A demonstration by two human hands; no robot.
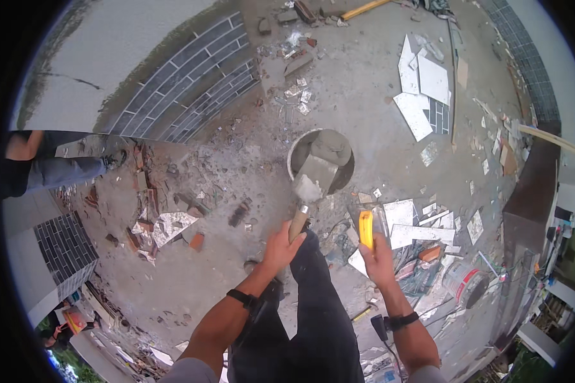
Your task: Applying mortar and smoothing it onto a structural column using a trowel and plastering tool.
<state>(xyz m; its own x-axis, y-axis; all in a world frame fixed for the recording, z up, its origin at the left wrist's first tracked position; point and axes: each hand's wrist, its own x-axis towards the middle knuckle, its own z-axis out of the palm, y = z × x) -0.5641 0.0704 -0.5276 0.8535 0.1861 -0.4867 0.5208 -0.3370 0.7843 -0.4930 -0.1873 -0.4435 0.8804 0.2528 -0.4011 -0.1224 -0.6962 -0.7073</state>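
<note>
My left hand [281,247] is closed round the wooden handle of a trowel [298,220]. Its flat, square-ended blade is smeared with grey mortar and reaches over a round bucket [292,159] on the floor ahead of me. A thick lump of wet mortar [332,147] sits at the blade's far end, and the bucket's inside is partly hidden behind it. Out to the right, my right hand [379,263] grips a yellow-handled plastering trowel [365,230]. Its thin plate stands on edge beside the handle, and its full shape cannot be made out.
Broken white tiles [402,233] and rubble lie right of my legs, near a tipped white bucket [460,284]. More white boards [421,83] lie farther off. Brick fragments [197,241] litter the left. A part-tiled wall [191,76] juts in; beyond it shows another person's leg [64,175].
</note>
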